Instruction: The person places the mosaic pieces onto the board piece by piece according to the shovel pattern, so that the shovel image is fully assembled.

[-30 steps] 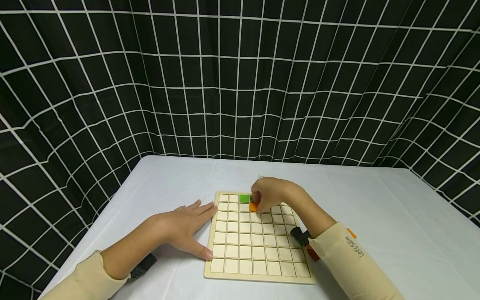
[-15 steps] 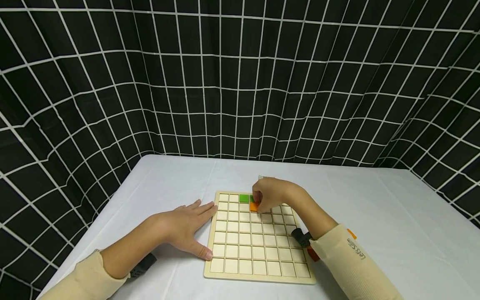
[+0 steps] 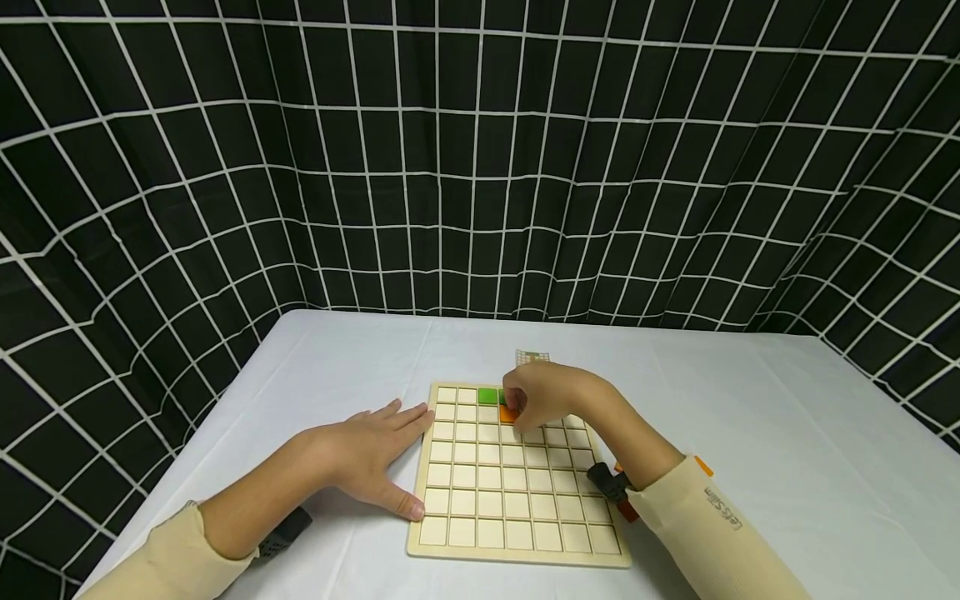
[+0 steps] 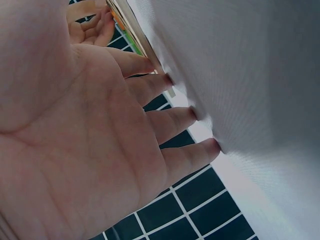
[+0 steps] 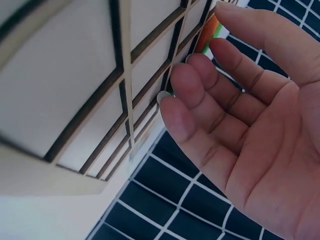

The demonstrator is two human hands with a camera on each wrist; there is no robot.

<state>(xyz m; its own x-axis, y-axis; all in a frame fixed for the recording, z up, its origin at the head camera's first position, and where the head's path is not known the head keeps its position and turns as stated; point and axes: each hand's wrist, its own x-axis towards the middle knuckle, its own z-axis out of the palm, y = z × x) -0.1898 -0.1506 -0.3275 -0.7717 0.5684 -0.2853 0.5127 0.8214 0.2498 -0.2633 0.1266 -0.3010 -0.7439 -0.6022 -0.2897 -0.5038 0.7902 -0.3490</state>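
Note:
A pale wooden grid board (image 3: pixel 490 477) lies on the table. My left hand (image 3: pixel 375 458) is spread flat along its left side, fingertips and thumb at the edge. In the left wrist view, straight fingers (image 4: pixel 185 155) rest on the white cloth. Near the board's far edge my right hand (image 3: pixel 546 392) is lowered, its thumb and index finger around an orange tile (image 3: pixel 507 413). A green tile (image 3: pixel 488 397) sits in the far row, beside a second one mostly hidden by the right hand. In the right wrist view, a gap separates thumb and loosely bent fingers (image 5: pixel 180 117).
A small patterned card (image 3: pixel 532 357) lies beyond the board. Partly hidden beside the right sleeve are an orange piece (image 3: pixel 703 466) and a red piece (image 3: pixel 628 510). White cloth (image 3: pixel 337 350) covers the table, with a black grid curtain (image 3: pixel 480 167) behind it.
My right hand and forearm have shifted slightly toward me and to the right, exposing more of the card. The left hand and the visible tiles have stayed in place.

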